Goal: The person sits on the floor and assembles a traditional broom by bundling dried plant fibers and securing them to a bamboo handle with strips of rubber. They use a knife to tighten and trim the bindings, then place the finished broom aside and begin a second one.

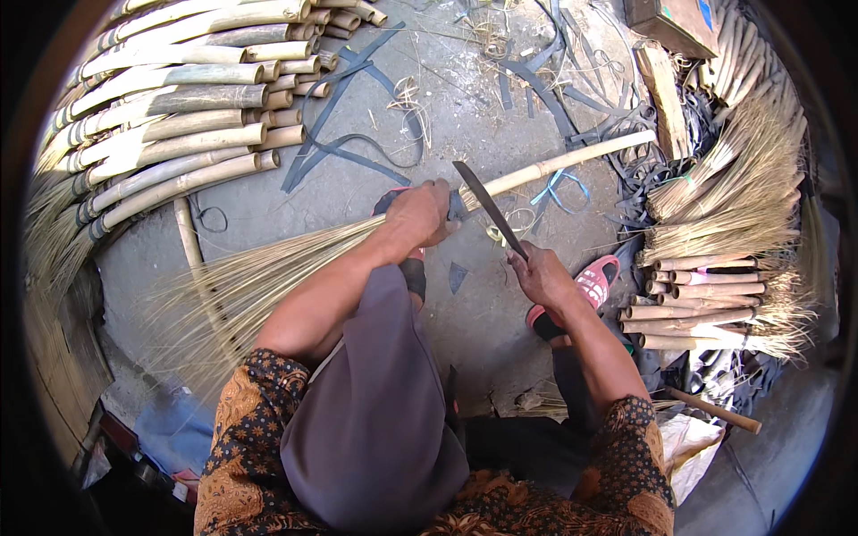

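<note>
A broom of pale stiff bristles (295, 255) lies aslant in front of me, its bamboo handle (581, 157) running to the upper right. My left hand (422, 214) is closed round the top of the bristles, close to where they meet the handle. A dark rubber strip (457, 205) shows at that join, just beyond my fingers. In my right hand (542, 277) is a knife with a long dark blade (487, 204). Its tip points up and left, and the blade crosses in front of the handle near the join; whether it touches cannot be seen.
Finished brooms with bamboo handles (206, 129) are stacked at the far left. Bristle bundles (724, 228) and short bamboo-handled pieces (697, 308) lie at right. Black rubber strips (536, 85) and a blue strip (563, 186) litter the concrete floor. A wood block (661, 98) stands at far right.
</note>
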The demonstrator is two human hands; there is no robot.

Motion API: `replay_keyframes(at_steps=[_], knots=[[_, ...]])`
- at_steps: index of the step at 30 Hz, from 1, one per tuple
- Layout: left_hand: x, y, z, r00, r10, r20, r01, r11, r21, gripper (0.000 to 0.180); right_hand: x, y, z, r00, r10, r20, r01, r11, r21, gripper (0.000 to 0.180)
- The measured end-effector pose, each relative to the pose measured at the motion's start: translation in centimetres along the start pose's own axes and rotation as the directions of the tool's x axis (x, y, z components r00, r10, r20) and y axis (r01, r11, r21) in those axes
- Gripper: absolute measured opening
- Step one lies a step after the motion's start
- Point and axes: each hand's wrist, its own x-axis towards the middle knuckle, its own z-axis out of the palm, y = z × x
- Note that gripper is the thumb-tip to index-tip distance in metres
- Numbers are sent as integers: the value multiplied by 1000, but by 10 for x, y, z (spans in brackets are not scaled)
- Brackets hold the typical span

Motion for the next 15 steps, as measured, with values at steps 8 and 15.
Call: replay_keyframes(at_steps=[8,15], knots=[[15,6,-8,962,-118,248,116,993,22,38,-20,-11,32,996,85,-24,-86,996,-6,32],[10,-2,-1,997,-44,-58,47,998,49,35,-20,-11,44,983,179,-42,-175,981,84,33]])
